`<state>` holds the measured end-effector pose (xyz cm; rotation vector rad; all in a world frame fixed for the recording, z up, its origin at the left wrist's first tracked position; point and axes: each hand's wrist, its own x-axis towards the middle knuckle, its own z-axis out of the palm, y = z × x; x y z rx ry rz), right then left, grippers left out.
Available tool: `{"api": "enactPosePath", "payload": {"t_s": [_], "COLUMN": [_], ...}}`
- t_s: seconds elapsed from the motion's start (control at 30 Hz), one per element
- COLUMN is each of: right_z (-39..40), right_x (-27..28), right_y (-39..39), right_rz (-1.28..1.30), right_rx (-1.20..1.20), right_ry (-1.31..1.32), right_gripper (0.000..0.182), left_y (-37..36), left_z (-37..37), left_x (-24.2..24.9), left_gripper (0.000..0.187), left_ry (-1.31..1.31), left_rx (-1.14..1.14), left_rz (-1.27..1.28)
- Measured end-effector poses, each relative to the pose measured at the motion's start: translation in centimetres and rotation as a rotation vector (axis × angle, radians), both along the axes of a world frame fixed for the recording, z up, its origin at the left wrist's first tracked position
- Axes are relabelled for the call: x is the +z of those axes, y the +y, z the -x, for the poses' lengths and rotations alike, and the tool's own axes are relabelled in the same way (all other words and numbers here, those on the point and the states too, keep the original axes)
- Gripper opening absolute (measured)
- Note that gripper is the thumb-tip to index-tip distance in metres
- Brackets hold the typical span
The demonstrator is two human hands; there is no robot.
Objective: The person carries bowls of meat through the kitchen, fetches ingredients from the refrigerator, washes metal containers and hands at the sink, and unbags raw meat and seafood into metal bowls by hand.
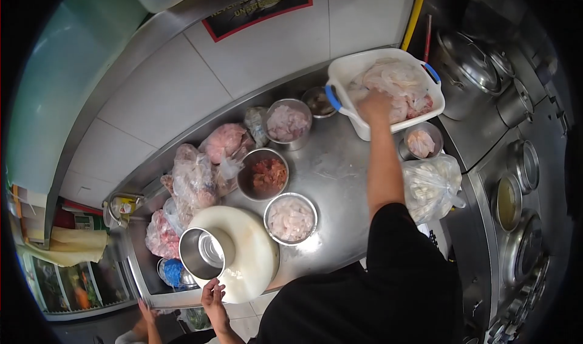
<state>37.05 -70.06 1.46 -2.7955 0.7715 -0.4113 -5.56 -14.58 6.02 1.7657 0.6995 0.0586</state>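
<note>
My right arm reaches into a white basin (361,124) with blue handles, and my right hand (375,106) is down among pale raw meat and clear plastic (395,79). Its fingers are blurred and hidden there. At the lower left, my left hand (214,293) has its fingers curled together at the rim of a deep steel bowl (223,250). This bowl has nothing in it and overlaps the thick round cutting board (258,256). Beside the board sits a steel bowl of pale meat pieces (291,219), with a bowl of reddish meat (269,174) behind it.
Bagged meat (194,177) lines the wall side. Another meat bowl (288,123) and a small dark-filled bowl (319,102) stand at the back. Right of my arm are a small bowl (420,143) and a tied bag (432,183). Another person's hand (147,313) shows lower left.
</note>
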Motion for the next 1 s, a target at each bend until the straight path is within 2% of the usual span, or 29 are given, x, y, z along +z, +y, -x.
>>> {"api": "enactPosePath", "payload": {"t_s": [0.07,0.1,0.17,0.2,0.23,0.3,0.33,0.4,0.47,0.5,0.53,0.57,0.6,0.63,0.67,0.73,0.77,0.8,0.87,0.9,0.97,1.0], "right_z": [2.5,2.5,2.7,2.5,2.0,-0.2,-0.1,0.5,-1.7,-1.4,-1.5,-1.5,-1.5,-1.3,-0.6,1.8,2.1,1.7,0.1,-0.6,-1.7,-1.6], "right_x": [3.2,2.4,2.6,3.1,1.3,-3.5,-3.4,-3.7,-8.7,-7.9,-6.9,-5.7,-4.8,-4.1,-4.0,-3.8,-3.6,-3.6,-4.0,-4.3,-4.8,-5.0], "right_y": [-2.2,-3.0,-2.9,-3.2,-3.8,-5.4,-5.7,-5.7,-8.9,-8.7,-8.5,-8.5,-8.4,-8.0,-7.1,-5.4,-5.7,-5.9,-6.4,-6.5,-6.3,-6.0], "right_rz": [-0.098,-0.098,-0.015,-0.060,-0.059,0.084,0.086,0.054,0.113,0.088,0.085,-0.061,-0.205,-0.206,-0.199,0.390,0.406,0.410,0.231,0.232,0.111,0.107], "right_rx": [-0.165,-0.171,0.002,0.091,0.088,-0.211,-0.206,0.094,0.275,0.237,0.251,0.213,0.173,0.208,0.214,0.254,0.288,0.285,0.336,0.336,0.314,0.313], "right_ry": [0.351,0.353,0.537,0.602,0.608,0.362,0.356,0.096,-0.034,-0.063,-0.057,-0.038,-0.017,0.061,0.065,0.024,0.156,0.164,0.285,0.294,0.318,0.317], "right_gripper": [0.071,0.071,0.086,0.067,0.067,0.052,0.052,0.034,0.028,0.029,0.029,0.030,0.031,0.042,0.042,0.059,0.065,0.065,0.044,0.044,0.026,0.026], "left_y": [0.1,-0.1,0.4,0.6,0.4,0.3,0.3,0.0,-1.1,-1.8,-3.4,-4.9,-6.5,-8.2,-9.5,-12.4,-14.2,-15.4,-15.8,-16.0,-17.4,-18.3], "left_z": [-0.4,-0.7,-1.1,-1.1,-1.3,-1.7,-1.9,-2.1,-2.5,-2.9,-3.8,-4.5,-5.5,-6.7,-7.8,-9.1,-9.8,-10.3,-12.8,-14.0,-16.0,-17.0], "left_x": [-0.3,-0.2,-0.9,-1.1,-0.8,-0.8,-0.9,-1.3,-1.6,-2.0,-2.2,-3.2,-3.2,-4.0,-5.9,-8.8,-9.6,-10.2,-10.2,-10.3,-10.8,-11.0], "left_gripper": [0.028,0.027,0.026,0.026,0.027,0.026,0.026,0.022,0.016,0.013,0.012,0.016,0.022,0.031,0.037,0.046,0.048,0.050,0.055,0.059,0.063,0.065], "left_ry": [0.025,0.030,0.036,0.042,0.032,0.030,0.019,0.000,-0.078,-0.025,0.049,0.141,0.250,0.432,0.621,0.635,0.521,0.413,0.534,0.597,0.572,0.484], "left_rx": [0.007,0.011,0.010,0.013,-0.004,-0.006,-0.002,-0.028,-0.139,-0.211,-0.243,-0.278,-0.460,-0.550,-0.563,-0.405,-0.395,-0.381,-0.518,-0.575,-0.545,-0.565], "left_rz": [0.020,0.020,0.024,0.028,0.030,0.022,0.013,-0.077,-0.219,-0.301,-0.223,-0.033,0.057,0.170,0.358,0.644,0.567,0.492,0.354,0.319,0.324,0.436]}}
